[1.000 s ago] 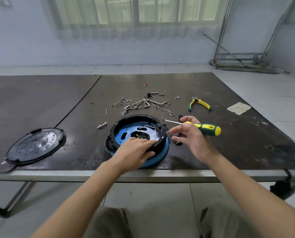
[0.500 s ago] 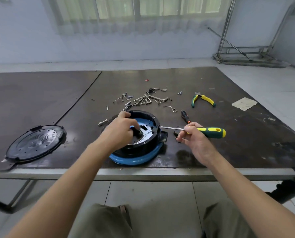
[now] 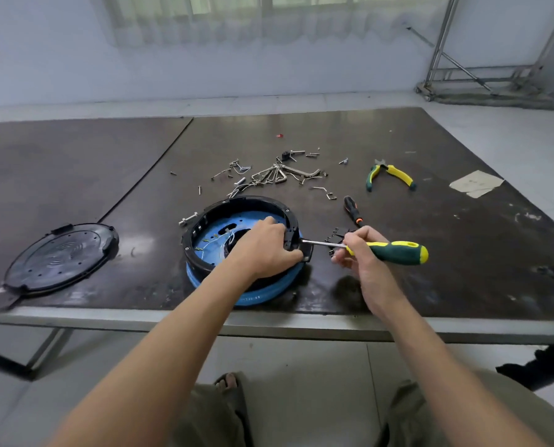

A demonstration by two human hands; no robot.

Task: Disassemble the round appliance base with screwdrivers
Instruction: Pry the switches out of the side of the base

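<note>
The round appliance base [image 3: 204, 240], a black ring over a blue shell, lies near the table's front edge, tilted up. My left hand [image 3: 266, 246] grips its right rim, fingers curled inside. In my right hand [image 3: 359, 253] is a green-and-yellow screwdriver [image 3: 395, 252]; its metal shaft points left and its tip meets the black tab on the base's right side. A small black part [image 3: 335, 237] lies behind the shaft.
A black round cover [image 3: 59, 256] lies at the left. Loose screws and metal clips [image 3: 275, 174] are scattered behind the base. A second, black-and-orange screwdriver [image 3: 352, 209] and yellow-green pliers [image 3: 390, 175] lie at the right, beyond them a paper scrap [image 3: 475, 183].
My left hand shifted from the base's left side to its right rim. The base turned and tilted. The screwdriver tip stays at the base's right side.
</note>
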